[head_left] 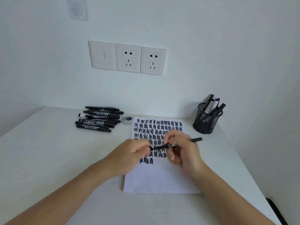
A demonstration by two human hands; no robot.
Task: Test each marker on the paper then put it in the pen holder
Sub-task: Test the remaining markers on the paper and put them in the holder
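Note:
A black marker [195, 139] lies level between both hands, just above the paper [162, 177]. My right hand [183, 148] grips its barrel, with the right end sticking out past my fingers. My left hand [129, 153] pinches its left end, whether on the cap or the tip is hidden. The white sheet carries several rows of black test scribbles over its upper half. A black mesh pen holder [206, 123] stands at the back right with several markers upright in it. A pile of black markers [97, 120] lies at the back left.
The white desk [56, 159] meets the wall at the back, where a round cable grommet [127, 119] sits beside the paper's top left corner. Wall sockets [128, 57] hang above. The desk's right edge runs close to the pen holder, with a dark gap [276, 210] below.

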